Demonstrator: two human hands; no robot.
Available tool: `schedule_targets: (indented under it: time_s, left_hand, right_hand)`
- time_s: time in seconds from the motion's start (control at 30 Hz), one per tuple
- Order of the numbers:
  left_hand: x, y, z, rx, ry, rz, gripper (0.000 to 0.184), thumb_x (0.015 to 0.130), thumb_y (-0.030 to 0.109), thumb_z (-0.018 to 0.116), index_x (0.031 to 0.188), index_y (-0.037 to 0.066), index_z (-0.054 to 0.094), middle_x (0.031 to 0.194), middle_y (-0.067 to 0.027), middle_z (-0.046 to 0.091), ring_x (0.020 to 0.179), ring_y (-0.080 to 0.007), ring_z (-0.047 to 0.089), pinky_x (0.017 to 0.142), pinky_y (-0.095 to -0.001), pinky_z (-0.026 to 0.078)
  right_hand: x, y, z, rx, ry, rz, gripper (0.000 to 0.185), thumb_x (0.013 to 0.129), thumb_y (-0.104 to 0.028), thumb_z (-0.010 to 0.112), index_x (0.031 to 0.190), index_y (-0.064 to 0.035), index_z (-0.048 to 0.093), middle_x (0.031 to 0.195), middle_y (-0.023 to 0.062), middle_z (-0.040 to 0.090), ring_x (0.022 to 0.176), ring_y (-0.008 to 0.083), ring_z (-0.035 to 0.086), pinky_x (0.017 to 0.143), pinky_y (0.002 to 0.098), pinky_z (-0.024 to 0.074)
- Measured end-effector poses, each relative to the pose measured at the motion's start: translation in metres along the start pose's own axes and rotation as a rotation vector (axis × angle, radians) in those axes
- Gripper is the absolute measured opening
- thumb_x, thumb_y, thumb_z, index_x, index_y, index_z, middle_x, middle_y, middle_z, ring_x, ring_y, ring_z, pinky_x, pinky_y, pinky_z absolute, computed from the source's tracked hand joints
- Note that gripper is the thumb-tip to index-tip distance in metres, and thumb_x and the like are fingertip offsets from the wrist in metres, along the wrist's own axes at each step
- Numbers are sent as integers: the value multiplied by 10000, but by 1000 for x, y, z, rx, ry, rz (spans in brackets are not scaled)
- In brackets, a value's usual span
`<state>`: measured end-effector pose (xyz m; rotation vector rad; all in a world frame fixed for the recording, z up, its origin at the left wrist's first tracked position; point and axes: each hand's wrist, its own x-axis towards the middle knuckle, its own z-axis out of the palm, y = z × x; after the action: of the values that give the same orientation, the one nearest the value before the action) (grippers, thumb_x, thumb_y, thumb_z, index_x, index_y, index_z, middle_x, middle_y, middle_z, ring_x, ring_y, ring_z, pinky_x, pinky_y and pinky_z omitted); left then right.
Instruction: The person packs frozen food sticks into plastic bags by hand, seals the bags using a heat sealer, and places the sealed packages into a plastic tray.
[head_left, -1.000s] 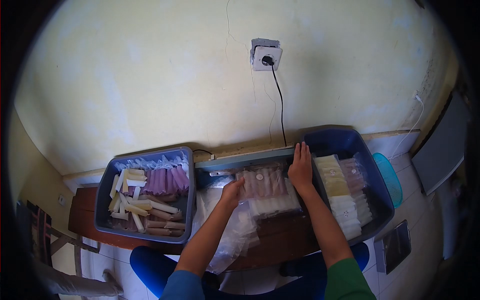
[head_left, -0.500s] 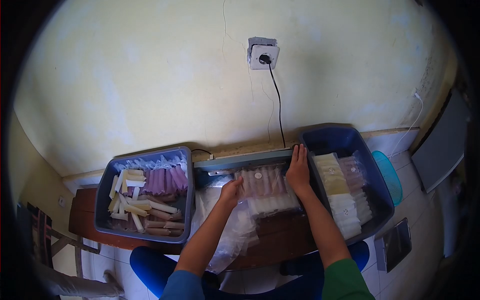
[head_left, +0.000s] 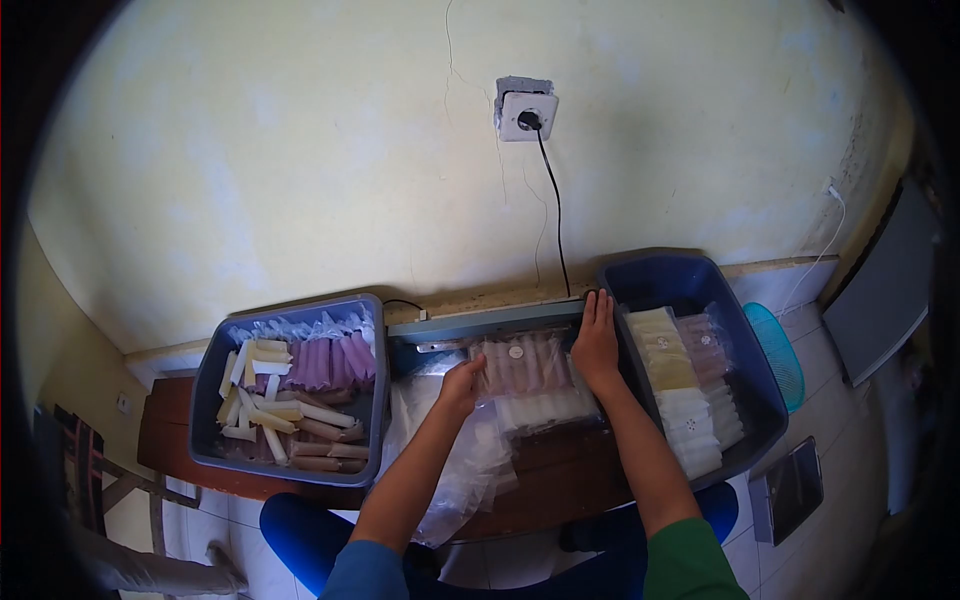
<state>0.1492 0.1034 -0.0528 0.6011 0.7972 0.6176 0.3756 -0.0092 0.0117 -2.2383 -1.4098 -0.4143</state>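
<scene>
My left hand (head_left: 462,387) is closed on the left edge of a clear plastic pack of tube-shaped sticks (head_left: 525,362), pinkish with a small round label. The pack's upper edge lies along a long grey-green bar sealer (head_left: 490,322) against the wall. Fingers straight and together, my right hand (head_left: 596,345) rests at the bar's right end. White sticks (head_left: 545,408) in clear plastic lie just below the pinkish ones. Loose clear plastic bags (head_left: 455,480) spread under my left forearm and over the table's front edge.
A grey tub (head_left: 378,420) at left holds loose yellow, white, brown and purple sticks. At right, a blue tub (head_left: 765,400) contains bagged sticks. Behind it stands a turquoise basket (head_left: 775,350). A black cord (head_left: 556,210) runs down from the wall socket (head_left: 530,112) behind the sealer.
</scene>
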Motion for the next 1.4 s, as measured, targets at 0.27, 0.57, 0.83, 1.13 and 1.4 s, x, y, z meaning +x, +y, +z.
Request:
schedule_targets:
  time_s: [0.27, 0.57, 0.83, 1.13, 1.4]
  left_hand:
    - [3, -2, -1, -22, 2, -7, 291, 911, 215, 626, 1111, 5, 602, 1090, -95, 630, 1014, -231, 588, 920, -357, 451]
    - [2, -1, -1, -43, -2, -1, 334, 899, 180, 641, 1132, -39, 545, 1074, -129, 633, 976, -246, 631, 870, -361, 499]
    - [8, -4, -6, -34, -11, 9, 338, 897, 187, 646, 1124, -44, 548, 1067, -133, 635, 966, -253, 633, 852, -369, 505]
    - [16, -7, -11, -59, -33, -2, 309, 890, 178, 651, 1097, -33, 558, 1039, -127, 642, 955, -248, 636, 834, -367, 509]
    - [8, -3, -6, -50, -39, -2, 314, 895, 170, 644, 1103, -45, 551, 1049, -127, 643, 951, -247, 637, 844, -360, 506]
  right_hand:
    - [-1, 2, 2, -21, 12, -13, 702, 779, 28, 482, 1425, 98, 216, 1486, 310, 198, 1386, 462, 198, 1132, 458, 247]
    - [-1, 3, 3, -37, 25, -29, 698, 780, 26, 490, 1421, 101, 225, 1476, 312, 215, 1376, 468, 217, 1121, 458, 266]
    - [-1, 0, -1, -74, 27, -32, 671, 800, 12, 479, 1418, 103, 236, 1469, 314, 231, 1371, 465, 234, 1117, 457, 273]
    - [-1, 0, -1, -80, 33, -37, 655, 805, 15, 473, 1413, 104, 245, 1467, 317, 232, 1368, 470, 235, 1118, 456, 273]
    - [-2, 2, 2, -93, 64, -51, 643, 814, 17, 469, 1411, 102, 246, 1460, 318, 244, 1360, 472, 253, 1100, 459, 305]
